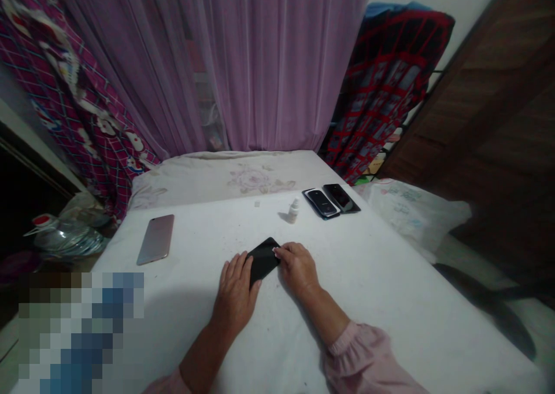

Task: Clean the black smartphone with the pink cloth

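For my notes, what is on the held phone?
The left hand rests on the phone; the right hand holds something white at one corner. What they cover is hidden.

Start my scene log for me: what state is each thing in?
Black phone: flat, dark, under left hand
Small white piece: pinched in right hand
White bottle: upright; cap unclear
Pinkish phone: lying flat
White-edged phone: lying flat, stacked
Clear jug: red cap on
Purple curtains: hanging in folds

Looks forward and down from head height, across nearby white table (368, 301) to purple curtain (277, 64) behind, single view.
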Demonstrator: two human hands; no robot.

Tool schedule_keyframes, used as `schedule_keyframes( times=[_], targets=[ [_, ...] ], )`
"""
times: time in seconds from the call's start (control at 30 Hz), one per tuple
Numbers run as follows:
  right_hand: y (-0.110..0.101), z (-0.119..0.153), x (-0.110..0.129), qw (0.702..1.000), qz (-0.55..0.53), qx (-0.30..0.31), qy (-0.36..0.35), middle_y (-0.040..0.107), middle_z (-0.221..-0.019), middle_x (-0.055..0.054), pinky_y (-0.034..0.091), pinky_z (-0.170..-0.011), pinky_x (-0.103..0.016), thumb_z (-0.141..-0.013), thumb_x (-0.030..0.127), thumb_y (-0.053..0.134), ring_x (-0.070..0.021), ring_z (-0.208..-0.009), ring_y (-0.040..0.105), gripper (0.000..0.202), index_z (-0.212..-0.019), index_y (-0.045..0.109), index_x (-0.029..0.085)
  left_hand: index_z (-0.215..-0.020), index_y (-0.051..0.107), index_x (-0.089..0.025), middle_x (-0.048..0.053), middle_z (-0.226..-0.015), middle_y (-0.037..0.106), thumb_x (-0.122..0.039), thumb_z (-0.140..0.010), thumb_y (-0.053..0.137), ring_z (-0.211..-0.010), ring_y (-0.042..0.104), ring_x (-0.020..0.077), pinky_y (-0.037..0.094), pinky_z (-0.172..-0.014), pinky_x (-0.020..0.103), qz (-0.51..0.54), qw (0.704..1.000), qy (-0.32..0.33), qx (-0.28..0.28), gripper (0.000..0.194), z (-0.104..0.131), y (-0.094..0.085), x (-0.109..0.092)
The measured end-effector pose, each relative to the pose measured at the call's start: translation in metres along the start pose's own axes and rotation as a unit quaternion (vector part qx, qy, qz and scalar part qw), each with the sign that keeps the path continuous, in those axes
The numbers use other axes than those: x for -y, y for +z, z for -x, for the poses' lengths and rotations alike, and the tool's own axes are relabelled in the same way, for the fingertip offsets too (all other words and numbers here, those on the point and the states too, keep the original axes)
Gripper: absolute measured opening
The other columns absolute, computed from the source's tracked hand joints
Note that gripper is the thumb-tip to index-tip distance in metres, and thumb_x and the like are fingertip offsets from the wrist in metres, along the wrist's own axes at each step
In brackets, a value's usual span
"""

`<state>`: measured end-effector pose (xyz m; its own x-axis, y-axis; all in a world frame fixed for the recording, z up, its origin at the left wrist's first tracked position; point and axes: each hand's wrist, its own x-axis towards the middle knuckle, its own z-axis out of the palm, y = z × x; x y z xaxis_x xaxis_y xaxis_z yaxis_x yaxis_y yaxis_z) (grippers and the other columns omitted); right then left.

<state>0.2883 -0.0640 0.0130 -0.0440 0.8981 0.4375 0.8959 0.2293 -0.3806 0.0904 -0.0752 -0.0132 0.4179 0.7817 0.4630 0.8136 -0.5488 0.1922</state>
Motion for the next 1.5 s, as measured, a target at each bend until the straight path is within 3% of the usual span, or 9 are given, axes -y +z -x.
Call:
schedule_keyframes(
  times=[0.13,0.37,0.63,0.9,1.13,1.37,1.5],
  targets=[
    [-0.003,-0.005,-0.006,0.999,0.022,0.001,0.05,0.068,-0.088,-0.005,0.04,-0.071,-0.029,-0.086,0.012,0.054,-0.0181,-0.082,0.055,0.026,-0.095,0.076,0.023,-0.137,0.045,-0.011,0.018,-0.141,0.052,-0.031,-0.097,0.039,-0.131,0.047,0.0317,0.034,-0.11,0.052,-0.008,1.0,0.006,-0.014,0.046,-0.001,0.0,-0.001],
    [0.0,-0.002,0.016,1.0,0.009,0.029,-0.003,0.069,-0.091,-0.006,0.039,-0.073,-0.03,-0.087,0.014,0.055,-0.0189,-0.084,0.055,0.025,-0.096,0.076,0.024,-0.138,0.044,-0.011,0.019,-0.14,0.052,-0.032,-0.096,0.039,-0.132,0.046,0.0321,0.035,-0.109,0.053,-0.003,1.0,0.006,-0.004,0.047,-0.001,0.0,0.0],
    [-0.005,-0.008,-0.005,0.996,0.026,0.017,0.086,0.07,-0.092,-0.005,0.039,-0.075,-0.029,-0.084,0.011,0.056,-0.0194,-0.085,0.055,0.027,-0.099,0.076,0.023,-0.138,0.044,-0.011,0.018,-0.141,0.051,-0.03,-0.095,0.042,-0.132,0.046,0.0314,0.033,-0.111,0.052,0.001,1.0,-0.001,0.006,0.047,-0.001,-0.002,-0.002],
    [0.004,-0.007,0.019,0.999,0.01,0.042,0.01,0.069,-0.092,-0.005,0.038,-0.073,-0.031,-0.085,0.014,0.058,-0.0198,-0.086,0.055,0.025,-0.099,0.076,0.025,-0.139,0.042,-0.012,0.018,-0.142,0.051,-0.032,-0.095,0.041,-0.132,0.046,0.0318,0.034,-0.11,0.054,0.007,1.0,0.003,0.005,0.048,-0.001,0.0,0.0],
    [-0.001,-0.017,0.005,0.996,0.048,0.025,0.076,0.069,-0.091,-0.005,0.038,-0.072,-0.029,-0.086,0.013,0.057,-0.0185,-0.084,0.055,0.024,-0.097,0.076,0.024,-0.139,0.042,-0.014,0.017,-0.141,0.052,-0.032,-0.095,0.042,-0.132,0.046,0.0306,0.033,-0.111,0.053,0.015,1.0,0.012,0.01,0.047,-0.001,-0.002,0.0],
    [0.007,-0.017,0.02,0.998,0.036,0.048,0.03,0.069,-0.092,-0.005,0.037,-0.073,-0.03,-0.088,0.018,0.057,-0.0188,-0.085,0.054,0.023,-0.1,0.075,0.026,-0.138,0.042,-0.012,0.018,-0.14,0.052,-0.031,-0.095,0.041,-0.132,0.046,0.0312,0.033,-0.111,0.053,0.012,1.0,0.012,0.011,0.047,-0.001,-0.002,-0.001],
    [0.005,-0.02,0.013,0.996,0.043,0.043,0.068,0.069,-0.094,-0.005,0.037,-0.075,-0.03,-0.088,0.018,0.058,-0.0192,-0.087,0.055,0.023,-0.099,0.076,0.026,-0.138,0.042,-0.013,0.017,-0.142,0.051,-0.032,-0.095,0.042,-0.133,0.045,0.0306,0.033,-0.111,0.053,0.014,1.0,0.015,0.015,0.047,-0.001,-0.003,-0.002]
  ],
)
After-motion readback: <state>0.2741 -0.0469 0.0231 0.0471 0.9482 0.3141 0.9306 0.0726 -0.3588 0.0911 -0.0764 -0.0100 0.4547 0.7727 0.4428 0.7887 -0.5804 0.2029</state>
